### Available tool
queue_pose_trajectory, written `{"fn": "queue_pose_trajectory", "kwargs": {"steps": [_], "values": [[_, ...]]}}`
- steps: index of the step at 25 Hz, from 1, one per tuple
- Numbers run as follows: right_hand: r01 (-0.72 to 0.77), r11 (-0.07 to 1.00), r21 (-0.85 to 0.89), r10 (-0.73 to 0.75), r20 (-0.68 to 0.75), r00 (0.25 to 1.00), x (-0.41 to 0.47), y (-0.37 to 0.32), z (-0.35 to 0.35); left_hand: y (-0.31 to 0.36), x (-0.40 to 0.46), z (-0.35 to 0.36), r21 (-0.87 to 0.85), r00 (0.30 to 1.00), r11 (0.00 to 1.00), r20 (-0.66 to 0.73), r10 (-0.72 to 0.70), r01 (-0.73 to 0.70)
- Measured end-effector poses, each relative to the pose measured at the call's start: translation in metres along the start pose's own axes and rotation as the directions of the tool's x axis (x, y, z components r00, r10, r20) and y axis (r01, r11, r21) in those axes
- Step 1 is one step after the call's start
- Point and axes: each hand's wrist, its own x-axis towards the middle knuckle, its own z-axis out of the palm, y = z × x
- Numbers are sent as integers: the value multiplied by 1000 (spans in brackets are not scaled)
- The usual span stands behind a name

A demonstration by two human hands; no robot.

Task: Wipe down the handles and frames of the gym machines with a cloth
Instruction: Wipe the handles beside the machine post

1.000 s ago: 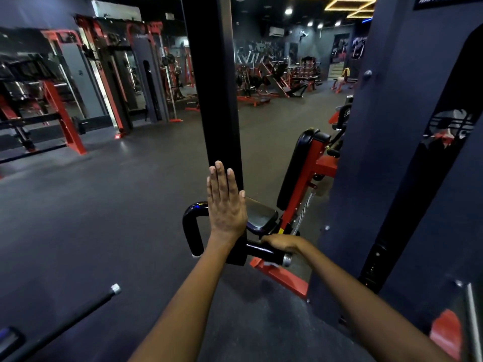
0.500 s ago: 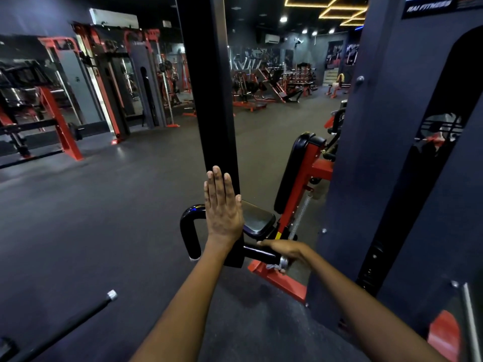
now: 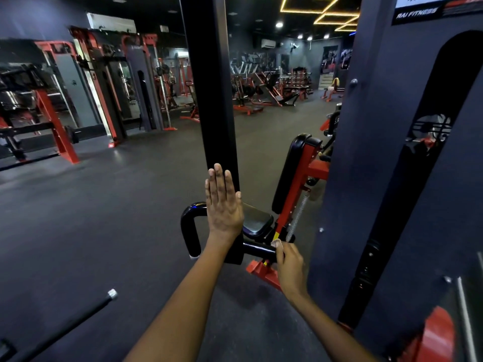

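Both hands on machine: L hand (image 3: 223,205) post (image 3: 214,100), R hand (image 3: 288,262) handle (image 3: 258,249).

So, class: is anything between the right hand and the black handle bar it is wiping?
Only the cloth, a pale bit of which shows under the fingers. The right hand grips the black handle bar directly. The left hand rests flat on the black upright post, clear of it.

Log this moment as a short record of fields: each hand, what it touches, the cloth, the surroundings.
left hand: flat, fingers straight, pressed on the black upright post
right hand: grips the end of the black handle bar
cloth: a pale bit shows at the right hand's fingers
seat: black pad behind the post
floor: dark rubber
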Motion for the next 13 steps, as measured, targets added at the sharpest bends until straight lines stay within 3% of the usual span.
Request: {"fn": "queue_pose_trajectory", "kwargs": {"steps": [2,4,6,7,10,11,13], "values": [[-205,970,-133,207,2,978,2,-12,-9,1,1,-1,2,1000,1000,2,-3,3],[-332,941,-71,336,52,940,3,-20,-18,2,0,-2,3,1000,1000,4,-9,9],[-333,931,151,315,132,940,-10,-29,-19,3,0,-2,4,1000,1000,6,-19,19],[-288,946,148,273,110,956,-18,-26,-13,2,-1,-2,8,1000,1000,9,-21,21],[-76,994,-79,78,27,997,-16,-12,6,0,0,-3,30,999,1000,33,-7,6],[-112,990,-81,116,41,992,-5,-14,6,0,1,-4,32,999,999,44,-1,0],[-326,945,16,318,171,932,14,-17,-2,-1,1,-5,26,998,1000,61,7,-9]]}}
